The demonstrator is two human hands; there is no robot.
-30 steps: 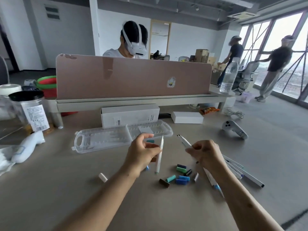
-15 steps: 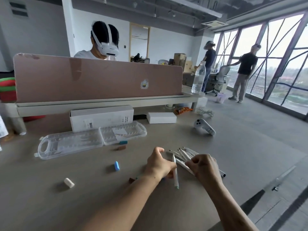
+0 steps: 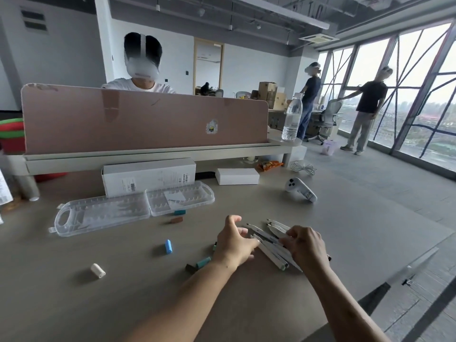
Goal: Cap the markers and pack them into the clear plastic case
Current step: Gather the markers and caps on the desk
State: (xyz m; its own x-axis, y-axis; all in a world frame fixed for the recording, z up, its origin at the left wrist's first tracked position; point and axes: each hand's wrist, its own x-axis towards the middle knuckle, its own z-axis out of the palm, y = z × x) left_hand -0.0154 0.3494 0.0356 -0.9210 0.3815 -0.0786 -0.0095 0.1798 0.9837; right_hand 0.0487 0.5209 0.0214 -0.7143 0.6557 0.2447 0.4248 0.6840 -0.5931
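Several uncapped white markers point(image 3: 267, 241) lie in a loose bundle on the grey table, tips pointing away from me. My right hand point(image 3: 306, 245) rests over the bundle's right side with its fingers curled on the markers. My left hand point(image 3: 234, 243) touches the bundle's left side, thumb raised and fingers apart. The clear plastic case point(image 3: 133, 208) lies open and flat farther back on the left. Loose caps are scattered about: a blue cap point(image 3: 168, 246), a white cap point(image 3: 98, 270), a teal cap point(image 3: 203, 262), a dark cap point(image 3: 190, 268), a brown cap point(image 3: 176, 220) and another teal cap point(image 3: 180, 212).
Behind the case stand a long white box point(image 3: 148, 177) and a small white box point(image 3: 237, 176). A white controller point(image 3: 299, 189) lies at the right. A pink divider point(image 3: 143, 122) with a water bottle point(image 3: 292, 119) crosses the back. The table's edge runs at the right.
My left hand has laid the marker it held onto the pile. Both hands have come down onto the bundle on the table. The camera has swung to the right.
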